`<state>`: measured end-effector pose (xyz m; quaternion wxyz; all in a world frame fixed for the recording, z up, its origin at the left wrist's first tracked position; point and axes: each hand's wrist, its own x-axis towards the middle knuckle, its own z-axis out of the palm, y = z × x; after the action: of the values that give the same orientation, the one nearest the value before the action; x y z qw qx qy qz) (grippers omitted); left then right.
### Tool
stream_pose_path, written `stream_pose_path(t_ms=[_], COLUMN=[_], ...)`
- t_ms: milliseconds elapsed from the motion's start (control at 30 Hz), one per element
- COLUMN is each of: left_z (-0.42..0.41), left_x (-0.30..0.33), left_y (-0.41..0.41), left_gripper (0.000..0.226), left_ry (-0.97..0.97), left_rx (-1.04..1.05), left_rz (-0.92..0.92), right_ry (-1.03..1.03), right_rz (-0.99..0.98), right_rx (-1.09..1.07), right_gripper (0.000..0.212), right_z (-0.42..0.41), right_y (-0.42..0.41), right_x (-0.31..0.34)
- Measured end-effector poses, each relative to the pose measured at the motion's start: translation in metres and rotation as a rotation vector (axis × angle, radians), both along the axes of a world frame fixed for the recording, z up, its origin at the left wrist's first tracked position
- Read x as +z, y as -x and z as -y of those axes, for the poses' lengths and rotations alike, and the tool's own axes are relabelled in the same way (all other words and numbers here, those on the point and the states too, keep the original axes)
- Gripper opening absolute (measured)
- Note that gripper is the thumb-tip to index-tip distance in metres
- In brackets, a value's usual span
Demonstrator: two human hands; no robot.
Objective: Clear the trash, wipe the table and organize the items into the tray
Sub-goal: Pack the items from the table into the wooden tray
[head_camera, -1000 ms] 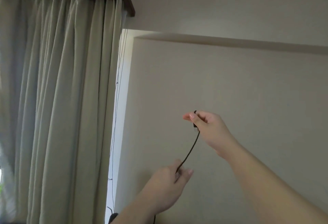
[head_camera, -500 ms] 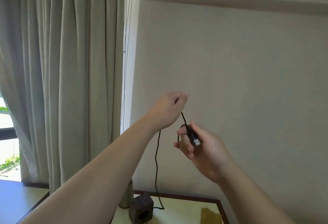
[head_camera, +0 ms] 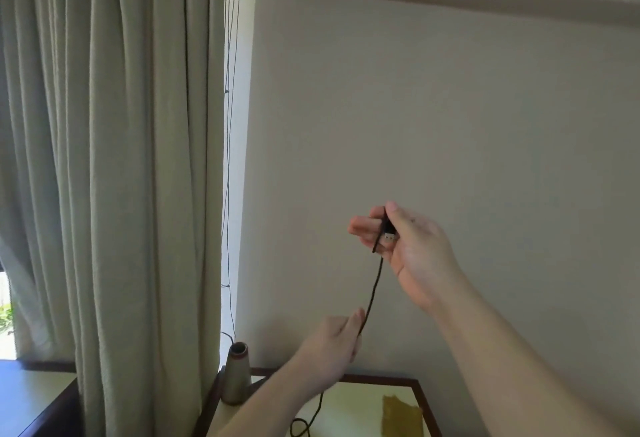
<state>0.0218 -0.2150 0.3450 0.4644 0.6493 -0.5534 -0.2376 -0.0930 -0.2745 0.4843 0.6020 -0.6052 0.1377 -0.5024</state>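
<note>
The left hand (head_camera: 329, 346), earlier raised above the right, now sits low, fingers closed on the black cable (head_camera: 372, 292). The right hand (head_camera: 412, 246) has risen, pinching the plug above the worktop (head_camera: 349, 402).

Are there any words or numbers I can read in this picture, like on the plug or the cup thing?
None can be read.
USB plug of the black cable, held in the right hand: no writing shows.
Cone-shaped metal thing on the table: no label shows.
Yellow cloth: plain.
Left hand holds the cable lower down; nothing printed there.
</note>
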Motion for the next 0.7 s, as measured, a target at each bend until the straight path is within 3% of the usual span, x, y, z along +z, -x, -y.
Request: stream_pose_path(t_ms=[167,267,333,433,500,633,700], left_z=[-0.017,-0.023,-0.022,-0.012,-0.003,0.009,0.007], left_x=[0.02,0.06,0.084,0.102,0.099,0.065,0.036], left_y=[-0.002,-0.011,-0.02,-0.026,-0.027,-0.029,-0.027], left_gripper=[0.052,0.054,0.062,0.07,0.068,0.056,0.034], left_ry=[0.192,0.277,0.285,0.206,0.144,0.006,-0.054], left_rx=[0.061,0.107,0.127,0.104,0.043,0.016,-0.007], left_rz=[0.155,0.275,0.371,0.462,0.372,-0.002,0.064], right_ry=[0.364,0.242,0.076,-0.192,-0.292,-0.363,-0.316], right_rz=[-0.515,-0.592,-0.561,-0.359,-0.198,0.02,0.02], right_rx=[-0.286,-0.135,0.019,0.161,0.217,0.184,0.091], right_gripper=[0.033,0.042,0.044,0.041,0.043,0.049,0.046], right_z=[0.021,0.013,-0.005,-0.036,-0.053,-0.068,-0.067], right_y=[0.007,0.014,0.015,0.009,0.006,0.006,0.007], right_x=[-0.036,-0.061,-0.08,-0.106,-0.115,-0.112,-0.107])
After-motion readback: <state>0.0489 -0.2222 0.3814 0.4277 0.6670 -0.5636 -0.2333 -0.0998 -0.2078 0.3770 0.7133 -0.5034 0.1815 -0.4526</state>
